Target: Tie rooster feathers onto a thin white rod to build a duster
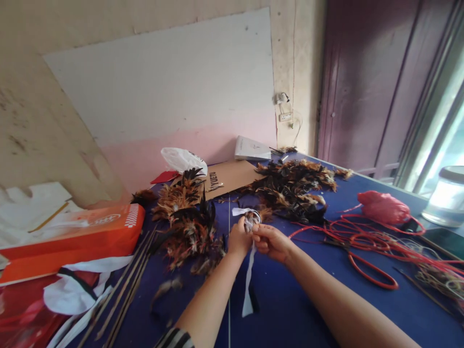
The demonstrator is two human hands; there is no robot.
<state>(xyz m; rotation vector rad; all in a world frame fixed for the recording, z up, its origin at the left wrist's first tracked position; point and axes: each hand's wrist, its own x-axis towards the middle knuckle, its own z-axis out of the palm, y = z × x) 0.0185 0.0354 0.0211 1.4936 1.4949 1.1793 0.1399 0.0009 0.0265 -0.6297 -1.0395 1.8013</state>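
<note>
Above the middle of the blue table, my left hand (237, 240) is closed around a small feather bundle (250, 220) whose end faces up. My right hand (271, 240) pinches at the near right edge of that bundle, where a white strip (248, 285) passes. One length of the strip hangs below the hands, and a shorter end sticks out to the left above them. The fingertips partly hide where the strip meets the feathers. Just left of my hands lies a pile of brown and black feathers (190, 232); another feather pile (297, 186) spreads out behind and to the right.
Thin sticks (126, 285) lie at left beside an orange bag (108, 232) and white cloth pieces (78, 290). At right are red-handled scissors (373, 275), tangled red cord (366, 239), a pink plastic bundle (384, 208) and a jar (447, 198). Cardboard (232, 178) lies behind.
</note>
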